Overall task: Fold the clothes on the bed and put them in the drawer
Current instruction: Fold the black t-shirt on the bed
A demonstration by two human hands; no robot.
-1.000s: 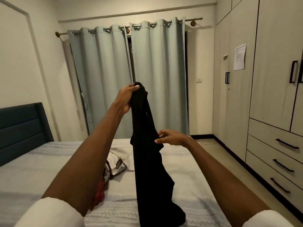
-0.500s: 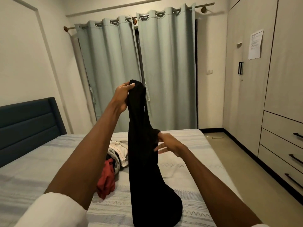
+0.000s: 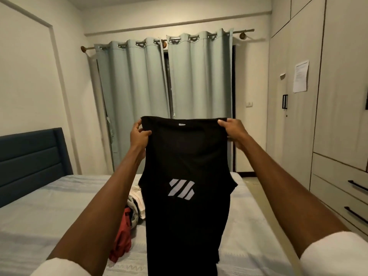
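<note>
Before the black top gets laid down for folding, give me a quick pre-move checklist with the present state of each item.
1. Left hand has a grip on the black sleeveless top's upper corner: ok.
2. Right hand holds the other corner: ok.
3. Top spread flat, logo showing: ok.
4. Bed has bare sheet to lay it on: ok.
5. Red garment and light clothes out of the way: cannot tell.
6. Drawers open: not ok.
</note>
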